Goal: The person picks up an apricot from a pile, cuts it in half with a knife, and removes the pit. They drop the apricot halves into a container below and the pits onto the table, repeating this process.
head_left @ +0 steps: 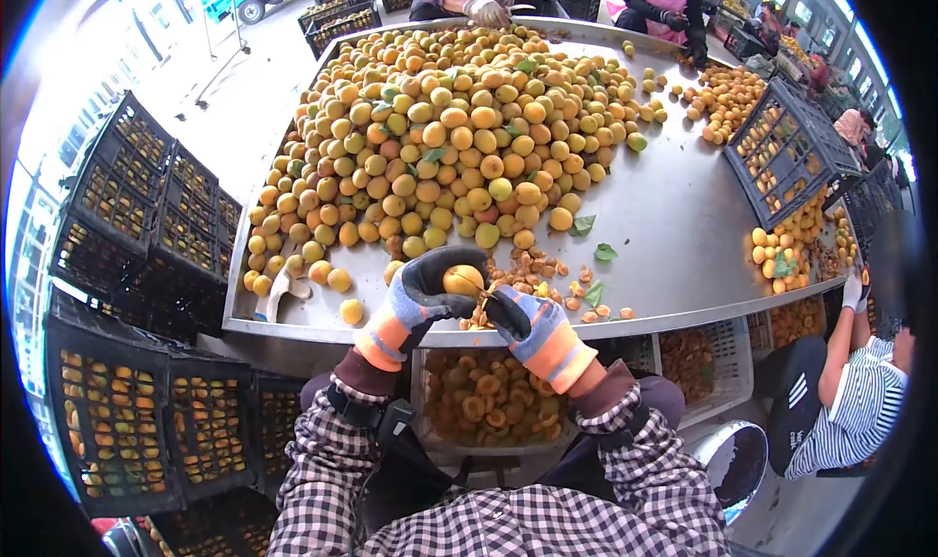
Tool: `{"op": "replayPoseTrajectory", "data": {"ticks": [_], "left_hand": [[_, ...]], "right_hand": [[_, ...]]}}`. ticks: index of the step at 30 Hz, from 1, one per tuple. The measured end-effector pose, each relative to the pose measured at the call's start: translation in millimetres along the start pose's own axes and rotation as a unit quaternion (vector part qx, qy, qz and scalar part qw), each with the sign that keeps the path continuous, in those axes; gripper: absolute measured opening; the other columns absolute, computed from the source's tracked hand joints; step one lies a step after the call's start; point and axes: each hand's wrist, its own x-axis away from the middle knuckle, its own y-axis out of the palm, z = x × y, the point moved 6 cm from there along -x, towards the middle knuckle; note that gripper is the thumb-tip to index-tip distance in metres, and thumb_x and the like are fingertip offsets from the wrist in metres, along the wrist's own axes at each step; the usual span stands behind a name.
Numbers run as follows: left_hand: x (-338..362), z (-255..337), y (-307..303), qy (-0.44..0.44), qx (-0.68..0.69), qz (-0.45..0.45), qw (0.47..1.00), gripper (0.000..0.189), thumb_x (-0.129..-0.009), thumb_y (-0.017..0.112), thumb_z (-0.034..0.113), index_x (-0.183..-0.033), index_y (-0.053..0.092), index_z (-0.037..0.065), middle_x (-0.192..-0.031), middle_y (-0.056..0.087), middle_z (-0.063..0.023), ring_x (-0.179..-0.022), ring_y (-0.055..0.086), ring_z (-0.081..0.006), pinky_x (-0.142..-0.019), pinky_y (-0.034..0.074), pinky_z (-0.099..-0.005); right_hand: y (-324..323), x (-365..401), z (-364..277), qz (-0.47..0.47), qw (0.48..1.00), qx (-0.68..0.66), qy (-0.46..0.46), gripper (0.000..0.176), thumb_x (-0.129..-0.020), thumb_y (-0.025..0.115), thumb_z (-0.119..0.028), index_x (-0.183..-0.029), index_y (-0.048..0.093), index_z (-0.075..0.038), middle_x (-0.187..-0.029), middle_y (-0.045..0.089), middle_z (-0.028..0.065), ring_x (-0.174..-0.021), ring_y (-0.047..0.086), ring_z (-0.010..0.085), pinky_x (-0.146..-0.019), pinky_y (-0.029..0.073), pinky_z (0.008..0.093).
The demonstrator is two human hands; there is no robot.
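Observation:
A whole orange-yellow apricot (pixel 463 280) is held in my left hand (pixel 420 298), which wears a black-palmed glove with grey and orange bands. Close against it on the right, my right hand (pixel 537 327), gloved the same way, has its fingers pressed together at the fruit; a thin dark item shows at the fingertips, too small to name. Both hands are over the near edge of the metal table (pixel 684 215). Beyond them rises a large apricot pile (pixel 420 147). Cut apricot pieces (pixel 532 264) lie just behind my hands. Below them sits a crate of halved apricots (pixel 489 401).
Black crates of apricots (pixel 112 420) stand at the left. A tilted black crate (pixel 787 156) rests on the table's right side. A person in a striped shirt (pixel 860 401) sits at the right, near a white bucket (pixel 733 464). Other gloved people work at the far edge.

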Motion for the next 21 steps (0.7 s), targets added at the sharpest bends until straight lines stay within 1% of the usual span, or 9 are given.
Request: {"op": "replayPoseTrajectory", "data": {"ticks": [1, 4, 8, 10, 11, 14, 16, 18, 21], "left_hand": [[-1.9, 4.9, 2.2, 0.016, -0.055, -0.026, 0.998, 0.059, -0.07, 0.082, 0.008, -0.123, 0.058, -0.003, -0.106, 0.067, -0.0109, -0.102, 0.063, -0.0189, -0.088, 0.053, -0.0305], [0.2, 13.3, 7.2, -0.002, -0.111, -0.066, 0.992, 0.055, -0.075, 0.08, 0.008, -0.124, 0.056, -0.003, -0.11, 0.066, -0.009, -0.103, 0.062, -0.017, -0.093, 0.05, -0.0306], [3.4, 7.8, 15.1, 0.017, -0.1, -0.06, 0.993, 0.053, -0.077, 0.078, 0.014, -0.123, 0.057, -0.003, -0.11, 0.066, -0.0096, -0.104, 0.062, -0.0171, -0.093, 0.049, -0.0302], [3.8, -7.4, 18.2, 0.047, 0.055, -0.008, 0.997, 0.052, -0.081, 0.075, 0.023, -0.123, 0.057, -0.002, -0.112, 0.065, -0.0106, -0.103, 0.062, -0.0187, -0.093, 0.049, -0.0319], [6.0, -3.8, 29.2, 0.037, 0.105, 0.005, 0.994, 0.053, -0.083, 0.073, 0.03, -0.123, 0.057, -0.001, -0.113, 0.065, -0.0118, -0.104, 0.062, -0.0206, -0.094, 0.048, -0.0334], [4.3, -11.1, 35.9, 0.013, 0.188, 0.011, 0.982, 0.053, -0.085, 0.071, 0.03, -0.124, 0.056, -0.001, -0.115, 0.064, -0.0131, -0.105, 0.062, -0.0221, -0.096, 0.047, -0.0339], [0.3, -7.7, 32.3, 0.008, 0.171, -0.003, 0.985, 0.054, -0.084, 0.072, 0.031, -0.125, 0.055, -0.001, -0.118, 0.063, -0.0127, -0.106, 0.062, -0.0214, -0.097, 0.047, -0.0342], [-7.0, -3.8, 21.4, 0.016, 0.007, -0.049, 0.999, 0.054, -0.082, 0.075, 0.028, -0.124, 0.056, -0.001, -0.12, 0.062, -0.0106, -0.107, 0.061, -0.0187, -0.096, 0.048, -0.0335], [-5.7, 5.8, 15.6, 0.013, -0.096, -0.064, 0.993, 0.053, -0.077, 0.079, 0.014, -0.123, 0.057, -0.001, -0.118, 0.064, -0.0076, -0.106, 0.06, -0.014, -0.094, 0.049, -0.0299]], "right_hand": [[-1.5, -0.7, -3.3, -0.014, 1.0, 0.009, 0.009, 0.022, -0.083, 0.063, -0.006, -0.105, 0.058, -0.004, -0.094, 0.066, 0.0167, -0.09, 0.063, 0.0373, -0.072, 0.052, 0.0409], [1.8, 2.9, 1.7, -0.043, 0.998, 0.023, 0.029, 0.024, -0.085, 0.061, -0.009, -0.109, 0.058, -0.005, -0.093, 0.065, 0.0176, -0.088, 0.064, 0.0377, -0.072, 0.052, 0.0431], [5.0, 3.1, -5.1, -0.023, 0.999, -0.01, 0.027, 0.025, -0.088, 0.058, -0.014, -0.112, 0.056, -0.007, -0.091, 0.065, 0.0181, -0.085, 0.064, 0.0389, -0.069, 0.051, 0.0452], [11.4, 1.4, -4.4, -0.001, 0.999, -0.031, 0.025, 0.022, -0.088, 0.059, -0.014, -0.108, 0.056, -0.006, -0.09, 0.065, 0.0187, -0.085, 0.063, 0.0393, -0.069, 0.051, 0.045], [19.9, 2.6, 5.0, -0.003, 0.999, -0.023, 0.023, 0.026, -0.087, 0.059, -0.01, -0.112, 0.055, -0.005, -0.095, 0.064, 0.0183, -0.088, 0.063, 0.0382, -0.072, 0.051, 0.043], [19.7, 0.4, 10.2, -0.015, 0.998, -0.041, 0.034, 0.031, -0.087, 0.057, -0.006, -0.118, 0.055, -0.002, -0.1, 0.063, 0.0177, -0.092, 0.063, 0.0363, -0.076, 0.051, 0.0407], [16.9, 0.6, 12.3, -0.014, 0.997, -0.065, 0.046, 0.03, -0.087, 0.057, -0.005, -0.116, 0.055, -0.001, -0.1, 0.063, 0.0173, -0.091, 0.063, 0.0353, -0.076, 0.051, 0.0399], [12.6, 3.1, 14.5, -0.006, 0.996, -0.071, 0.046, 0.03, -0.086, 0.058, -0.004, -0.116, 0.055, -0.001, -0.1, 0.064, 0.0172, -0.091, 0.063, 0.0353, -0.076, 0.051, 0.0394], [7.4, 5.7, 7.6, -0.025, 0.994, -0.084, 0.063, 0.029, -0.085, 0.059, -0.003, -0.114, 0.056, -0.002, -0.099, 0.063, 0.017, -0.089, 0.063, 0.0353, -0.075, 0.051, 0.0386]]}}
